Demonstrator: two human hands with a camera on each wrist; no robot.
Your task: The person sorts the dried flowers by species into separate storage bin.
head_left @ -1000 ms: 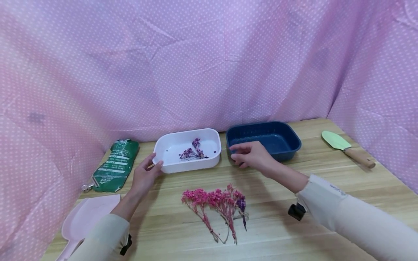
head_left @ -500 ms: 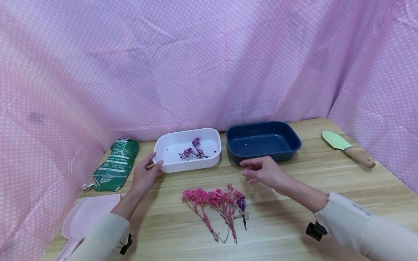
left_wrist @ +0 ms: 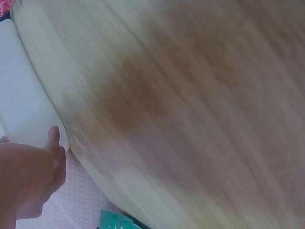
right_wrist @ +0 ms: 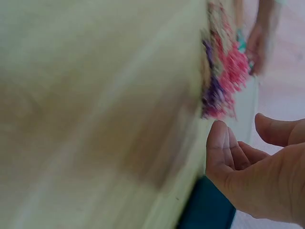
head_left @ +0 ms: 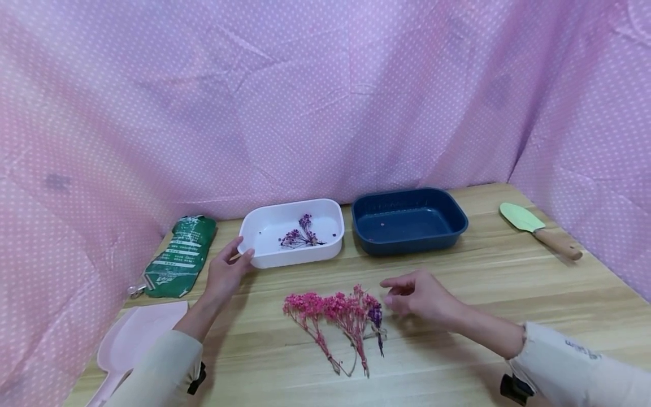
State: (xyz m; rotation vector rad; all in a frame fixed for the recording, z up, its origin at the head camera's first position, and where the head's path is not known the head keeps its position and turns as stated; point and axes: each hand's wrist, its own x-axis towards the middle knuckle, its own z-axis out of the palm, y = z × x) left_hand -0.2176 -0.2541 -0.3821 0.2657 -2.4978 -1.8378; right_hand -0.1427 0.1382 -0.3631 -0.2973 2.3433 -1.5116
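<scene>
My left hand (head_left: 225,277) holds the left end of a white plastic tub (head_left: 285,260), thumb on the near side and fingers at the end wall. Inside the tub lies a sprig of dried purple flowers (head_left: 301,237). Bunches of dried pink flowers (head_left: 338,308) lie on the table in front, with a small purple bunch (head_left: 375,316) at their right edge. Just right of that purple bunch hovers my right hand (head_left: 424,299), thumb and fingers apart and holding nothing. The right wrist view shows its fingertips near the pink and purple blossoms (right_wrist: 231,71).
A dark blue tub (head_left: 412,243) with a few tiny specks inside stands right of the white one. At the far right is a green spatula (head_left: 524,217) with a wooden handle. A green packet (head_left: 183,257) and a pink dustpan-like scoop (head_left: 137,333) lie at left.
My right hand has drawn back from the blue tub's near left corner, down toward the purple bunch. The left hand and the white tub have stayed in place.
</scene>
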